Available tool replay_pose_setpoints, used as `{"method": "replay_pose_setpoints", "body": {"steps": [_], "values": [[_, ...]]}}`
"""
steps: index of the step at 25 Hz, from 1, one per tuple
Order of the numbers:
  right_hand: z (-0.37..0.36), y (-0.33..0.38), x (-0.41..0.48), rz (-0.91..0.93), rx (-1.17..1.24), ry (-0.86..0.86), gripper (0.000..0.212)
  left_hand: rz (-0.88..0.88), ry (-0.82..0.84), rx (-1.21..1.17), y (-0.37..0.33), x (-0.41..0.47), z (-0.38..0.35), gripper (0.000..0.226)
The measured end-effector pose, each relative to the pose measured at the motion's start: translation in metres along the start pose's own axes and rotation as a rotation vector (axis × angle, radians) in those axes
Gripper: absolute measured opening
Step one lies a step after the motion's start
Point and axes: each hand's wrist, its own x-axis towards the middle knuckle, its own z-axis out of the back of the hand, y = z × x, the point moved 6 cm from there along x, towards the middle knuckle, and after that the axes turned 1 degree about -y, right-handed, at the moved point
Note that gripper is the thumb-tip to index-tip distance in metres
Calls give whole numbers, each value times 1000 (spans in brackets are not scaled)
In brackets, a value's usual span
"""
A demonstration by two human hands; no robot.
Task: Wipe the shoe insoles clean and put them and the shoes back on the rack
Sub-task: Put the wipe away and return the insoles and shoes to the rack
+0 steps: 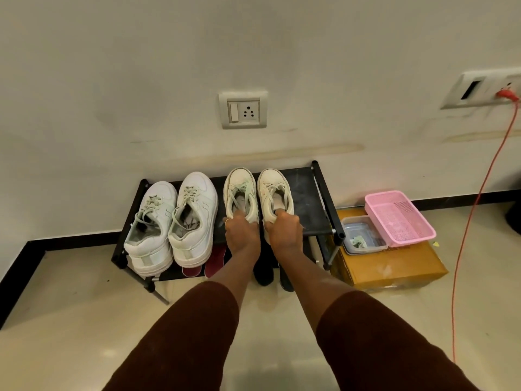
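Currently, two worn cream lace-up sneakers, one point(240, 190) beside the other point(275, 190), are set side by side on the top shelf of a low black shoe rack point(307, 198) with a fabric deck and metal tubes, right of the middle of that shelf. Their long axes are laid across the shelf from front to back, parallel to each other, with toes pointed at the wall behind the rack and heels turned to the rack's front edge. The heel of the left sneaker is gripped by the left hand point(242, 235), thumb tucked inside the opening and fingers curled round the back; the heel of the right sneaker is gripped in the same way by the right hand point(284, 232). A pair of chunky white trainers point(194, 215) is stood on the left half of the same shelf, toes likewise turned to the wall. Flat red insoles point(215, 259) are seen on the rack's lower shelf, partly hidden under the top shelf, with dark shoes point(263, 272) beside them. Just right of the rack, a brown cardboard box point(389, 266) is topped by a pink plastic basket point(399, 218) and a clear plastic tub point(363, 234).
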Motion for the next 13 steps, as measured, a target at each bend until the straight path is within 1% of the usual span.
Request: {"method": "replay_pose_setpoints", "body": {"steps": [2,5,7,8,11,13], "values": [[0,-1,-8,-8,10,48,31,1,18,-3,0,-4,0,37],[9,1,-45,22,19,126,50,-39,19,-54,-6,-35,14,46],[22,-6,-90,-4,56,136,49,-18,26,-69,-8,-77,27,44],[20,-9,-97,-3,57,122,47,-1,24,-73,-5,-85,26,43],[34,-35,-153,-84,-53,155,54,32,74,-39,12,-139,35,41],[42,-54,-189,-101,-57,140,55,24,106,-5,32,-178,31,39]]}}
